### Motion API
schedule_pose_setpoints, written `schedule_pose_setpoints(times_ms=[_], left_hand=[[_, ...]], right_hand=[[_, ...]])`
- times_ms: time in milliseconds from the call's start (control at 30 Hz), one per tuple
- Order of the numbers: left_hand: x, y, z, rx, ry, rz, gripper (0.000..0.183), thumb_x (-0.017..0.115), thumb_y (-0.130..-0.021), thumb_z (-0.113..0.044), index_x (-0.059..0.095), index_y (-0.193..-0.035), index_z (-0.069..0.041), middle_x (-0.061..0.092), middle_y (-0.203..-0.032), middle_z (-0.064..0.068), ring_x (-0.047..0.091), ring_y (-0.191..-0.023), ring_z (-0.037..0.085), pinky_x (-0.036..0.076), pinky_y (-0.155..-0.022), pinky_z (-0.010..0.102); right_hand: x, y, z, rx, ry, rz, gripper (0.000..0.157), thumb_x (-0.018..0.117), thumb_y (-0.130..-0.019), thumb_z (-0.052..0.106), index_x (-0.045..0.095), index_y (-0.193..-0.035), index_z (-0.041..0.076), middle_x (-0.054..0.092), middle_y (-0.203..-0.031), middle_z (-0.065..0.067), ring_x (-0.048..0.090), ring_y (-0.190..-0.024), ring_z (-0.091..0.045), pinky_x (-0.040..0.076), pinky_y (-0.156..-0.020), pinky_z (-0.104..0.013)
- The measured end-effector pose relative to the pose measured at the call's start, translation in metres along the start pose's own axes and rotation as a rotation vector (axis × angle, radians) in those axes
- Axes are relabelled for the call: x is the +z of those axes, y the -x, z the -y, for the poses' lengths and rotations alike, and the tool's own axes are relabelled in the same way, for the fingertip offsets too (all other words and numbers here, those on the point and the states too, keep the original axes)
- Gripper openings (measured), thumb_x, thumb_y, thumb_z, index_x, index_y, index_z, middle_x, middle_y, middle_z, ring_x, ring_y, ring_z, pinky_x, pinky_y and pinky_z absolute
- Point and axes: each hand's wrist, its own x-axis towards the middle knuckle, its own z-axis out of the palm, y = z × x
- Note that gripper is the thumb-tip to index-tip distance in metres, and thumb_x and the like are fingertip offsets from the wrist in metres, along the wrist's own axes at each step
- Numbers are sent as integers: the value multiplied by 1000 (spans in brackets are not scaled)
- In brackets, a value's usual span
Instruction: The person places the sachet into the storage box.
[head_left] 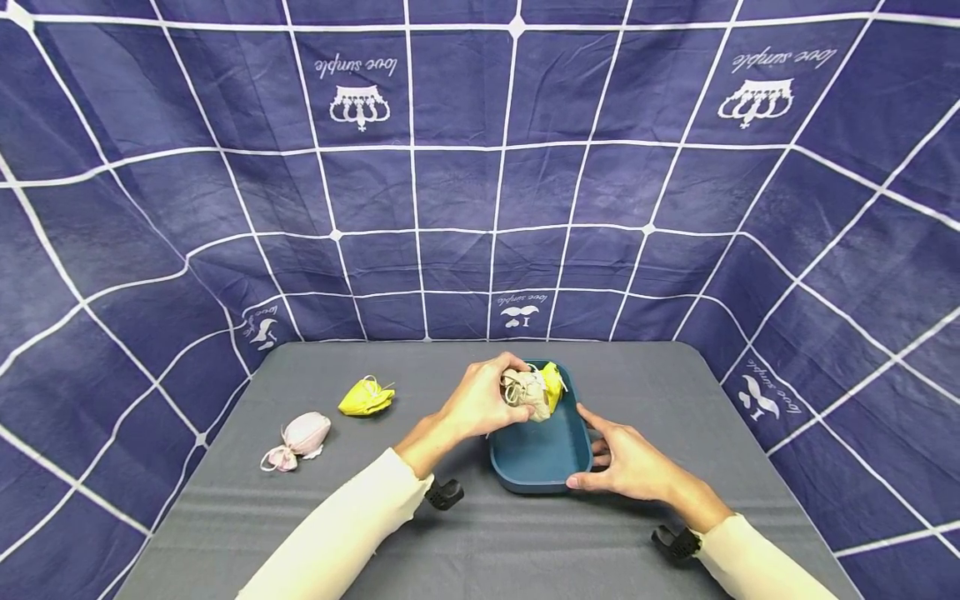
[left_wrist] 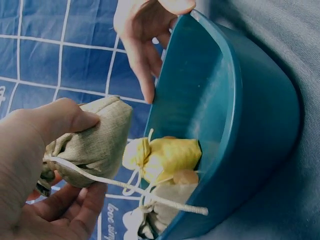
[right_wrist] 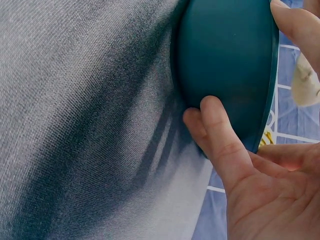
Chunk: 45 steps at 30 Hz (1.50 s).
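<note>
Head view: left hand (head_left: 480,402) clamped on beige pouch (head_left: 536,400), at far end of teal bin (head_left: 542,460). Right hand (head_left: 628,460), fingers spread, touches bin's right side. Yellow pouch (head_left: 553,386), second beige pouch (left_wrist: 171,202) inside; pink pouch (head_left: 306,435), another yellow pouch (head_left: 366,398) on gray table (head_left: 420,550).

- An apparent makeshift filming setup; the type of building cannot be told.
- Navy grid-print curtains (head_left: 457,192), lettered "love simple" upside down, wall three sides.
- A grey cloth-covered tabletop (head_left: 600,550) stands within; black wrist cameras (head_left: 445,495) are worn.
</note>
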Motion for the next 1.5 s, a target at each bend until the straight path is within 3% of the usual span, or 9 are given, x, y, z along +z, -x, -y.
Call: schedule_pose_setpoints(times_ms=[300, 533, 833, 967, 1200, 1500], left_hand=[[9, -2, 3, 19, -88, 88, 58, 100, -80, -20, 77, -132, -9, 85, -121, 10, 79, -106, 24, 65, -96, 38], [10, 2, 15, 66, -131, 115, 57, 100, -78, -16, 77, -129, -5, 82, -125, 10, 80, -109, 26, 66, -102, 42], [10, 5, 24, 63, -184, 160, 59, 102, -78, -15, 77, -130, -5, 86, -123, 12, 82, -112, 30, 66, -105, 44], [12, 6, 27, 75, -198, 167, 58, 102, -79, -15, 77, -130, -6, 86, -123, 14, 83, -113, 30, 66, -107, 44], [11, 9, 28, 89, -197, 192, 66, 104, -80, -19, 77, -138, -5, 80, -137, 14, 76, -131, 40, 62, -117, 51], [1, 15, 29, 73, -230, 138, 64, 101, -87, -35, 76, -142, -13, 79, -135, 10, 76, -130, 35, 63, -114, 52]], right_hand=[[4, -2, -1, -13, -2, 0, 129, 103, -90, 36, 23, -180, -11, 75, -143, -36, 88, -113, -26, 69, -95, -29], [2, -2, -3, -4, 24, -13, 130, 104, -88, 39, 25, -180, -9, 75, -143, -35, 87, -112, -22, 69, -95, -29], [2, -1, -4, -3, 25, -20, 130, 104, -88, 39, 25, -180, -8, 75, -143, -34, 87, -111, -21, 69, -95, -29], [2, 0, -5, -3, 23, -21, 130, 104, -88, 38, 25, -180, -9, 75, -142, -34, 87, -111, -22, 70, -95, -29], [2, 0, -5, 12, 35, -25, 131, 104, -88, 41, 26, -181, -6, 71, -147, -37, 87, -112, -22, 71, -95, -33], [1, -1, -5, 8, 31, -22, 131, 104, -88, 41, 25, -181, -6, 68, -152, -39, 86, -115, -24, 71, -96, -33]])
